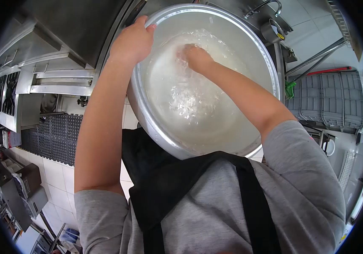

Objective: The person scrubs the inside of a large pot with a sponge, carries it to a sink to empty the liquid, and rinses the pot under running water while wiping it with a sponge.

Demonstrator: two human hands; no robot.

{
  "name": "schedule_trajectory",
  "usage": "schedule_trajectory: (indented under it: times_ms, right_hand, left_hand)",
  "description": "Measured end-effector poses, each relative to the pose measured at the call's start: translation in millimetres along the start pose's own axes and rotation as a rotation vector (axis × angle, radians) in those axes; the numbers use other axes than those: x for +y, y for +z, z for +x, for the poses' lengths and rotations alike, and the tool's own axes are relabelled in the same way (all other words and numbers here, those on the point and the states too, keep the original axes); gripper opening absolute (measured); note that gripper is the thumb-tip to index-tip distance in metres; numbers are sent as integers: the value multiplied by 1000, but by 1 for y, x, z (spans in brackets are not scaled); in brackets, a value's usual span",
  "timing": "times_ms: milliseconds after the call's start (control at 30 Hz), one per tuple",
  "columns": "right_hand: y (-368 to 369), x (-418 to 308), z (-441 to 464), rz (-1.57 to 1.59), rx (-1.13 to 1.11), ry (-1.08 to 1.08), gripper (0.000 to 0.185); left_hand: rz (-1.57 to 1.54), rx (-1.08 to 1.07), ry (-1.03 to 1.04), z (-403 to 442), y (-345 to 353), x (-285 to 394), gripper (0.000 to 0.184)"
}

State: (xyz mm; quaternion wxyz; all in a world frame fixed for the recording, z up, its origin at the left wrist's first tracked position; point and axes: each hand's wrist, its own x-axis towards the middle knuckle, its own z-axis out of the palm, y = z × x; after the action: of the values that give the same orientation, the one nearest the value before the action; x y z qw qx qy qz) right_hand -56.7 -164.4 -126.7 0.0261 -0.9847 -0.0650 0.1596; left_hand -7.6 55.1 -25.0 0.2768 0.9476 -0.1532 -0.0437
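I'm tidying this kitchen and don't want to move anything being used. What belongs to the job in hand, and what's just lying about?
In use:
- wide, round silver metal tub, left hand on its rim
- cloudy whitish liquid, right hand in it

Apparently lying about:
- black perforated floor mat
- grey ribbed plastic panel
- thin red stick

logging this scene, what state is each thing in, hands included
large metal pot, uncovered, partly filled
liquid, cloudy, rippled
left hand, gripping the large metal pot's rim
right hand, partly submerged, fingers blurred
small metal pot, uncovered, something yellow inside
faucet, running or off unclear
black apron, worn over gray shirt
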Motion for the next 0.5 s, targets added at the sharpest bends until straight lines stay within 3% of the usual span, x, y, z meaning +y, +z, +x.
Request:
schedule_trajectory:
  times_ms: [33, 233, 267, 333, 400, 500]
  right_hand:
    - [2, 2, 5, 59, 136, -124, 16]
    - [25, -17, -110, 69, 180, -377, 19]
    - [13, -23, -101, 31, 131, -378, 26]
    - [1, -33, -43, -141, -234, -110, 24]
    - [11, -33, -6, -80, 146, -172, 20]
    - [14, -29, -8, 57, 197, -264, 20]
  left_hand:
    - [1, 3, 13, 2, 0, -1, 48]
    - [-11, -15, -25, 1, 0, -1, 51]
    - [-11, -15, -20, 0, -1, 1, 51]
    - [12, -38, -18, 0, -4, 3, 48]
    - [1, -30, -12, 0, -2, 1, 48]
    - [-12, -32, -17, 0, -1, -1, 49]
